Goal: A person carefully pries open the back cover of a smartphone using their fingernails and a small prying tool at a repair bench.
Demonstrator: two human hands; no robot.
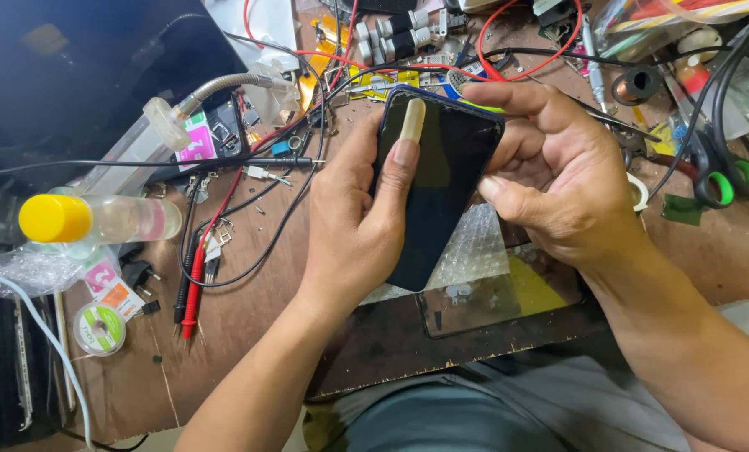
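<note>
Both hands hold a dark smartphone (436, 180) upright above the cluttered wooden tabletop (257, 310): the left hand (353, 226) wraps its left edge with the thumb pressed on the black screen, and the right hand (559, 176) clasps its right edge and top corner. A piece of bubble wrap (473, 251) lies just beneath the phone, and a yellow-capped bottle (98, 219) lies well apart to the left, near red and black probes (192, 289).

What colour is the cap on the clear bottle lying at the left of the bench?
Yellow. The cap on the clear bottle shows best in the head view.
</note>
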